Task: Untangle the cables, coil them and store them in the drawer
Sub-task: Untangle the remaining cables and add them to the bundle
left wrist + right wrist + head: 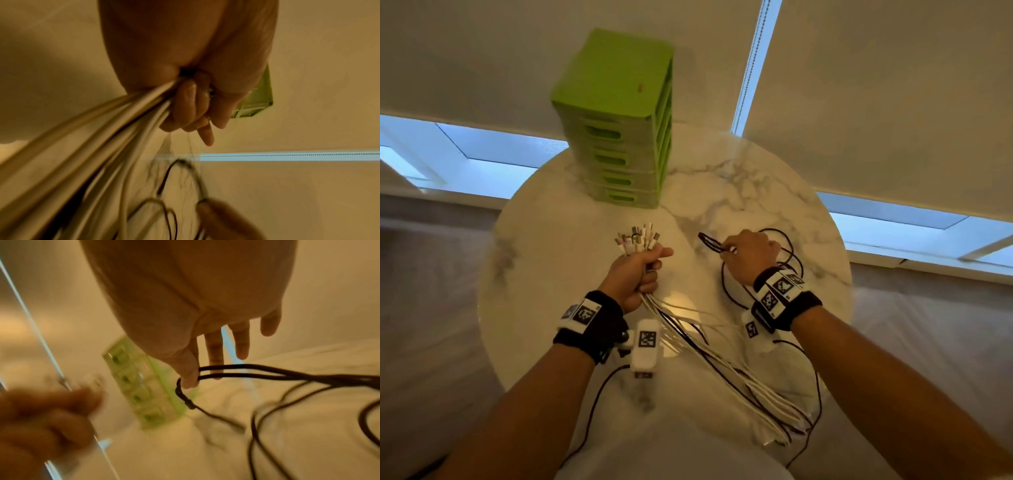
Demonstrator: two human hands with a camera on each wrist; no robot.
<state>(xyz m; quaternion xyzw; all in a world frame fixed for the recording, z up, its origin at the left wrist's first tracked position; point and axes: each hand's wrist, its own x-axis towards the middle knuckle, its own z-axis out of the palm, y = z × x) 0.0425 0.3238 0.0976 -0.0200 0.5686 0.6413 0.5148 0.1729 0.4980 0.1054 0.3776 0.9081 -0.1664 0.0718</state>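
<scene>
While the left hand (635, 274) is clenched around a bundle of white cables (726, 363), the connector ends (637, 238) fan out beyond the fist on its far side. The bundle trails from the hand toward the near right, across the marble table (739, 192), and runs off the near table edge; its lower ends blur together and cannot be counted. At least one dark strand runs within the bundle, though where it ends is hard to make out.

To the right, the right hand (748, 255) pinches a black cable (726, 284) between thumb and forefinger, with the remaining fingers extended, as the right wrist view shows. A narrow loop of this cable projects to the left of the hand; further loops lie on the table under and behind the wrist, partly hidden by it.

At the far edge of the table stands a green drawer unit (616, 113). All its drawers visible from the front appear closed. The wrist views are motion-blurred, and in them the unit is partly covered by the hands.
</scene>
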